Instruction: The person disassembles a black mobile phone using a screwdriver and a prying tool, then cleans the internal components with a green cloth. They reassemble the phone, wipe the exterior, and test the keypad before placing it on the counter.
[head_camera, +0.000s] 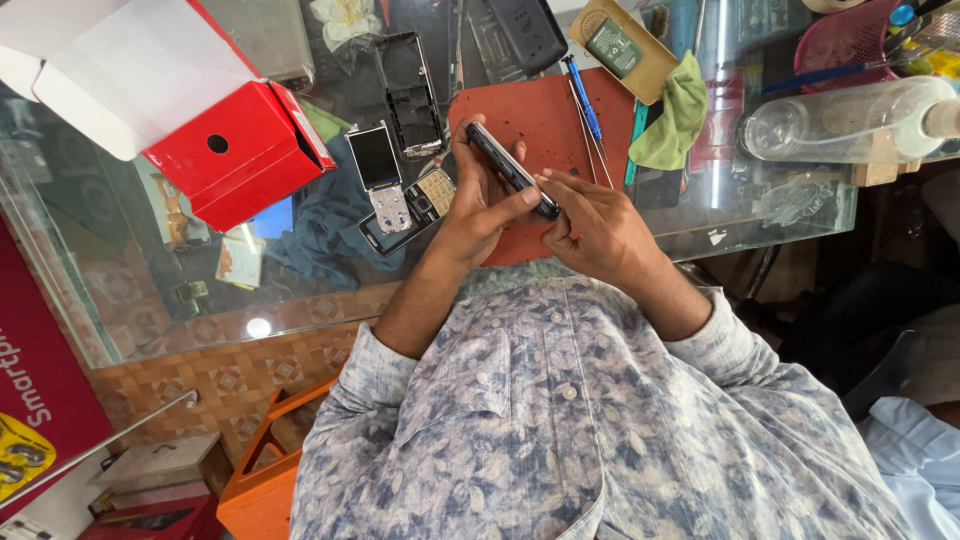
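A slim dark mobile phone is held edge-up over a red work mat on a glass counter. My left hand wraps around it from below, thumb pressed near its lower end. My right hand pinches the phone's lower end with its fingertips. Just left of my left hand lie a small screen module, a keypad part and a dark phone frame.
An open red and white box sits at the left. A blue screwdriver, a green cloth, a clear plastic bottle, a pink basket and a cardboard tray with a battery lie along the back. The glass counter edge runs near my body.
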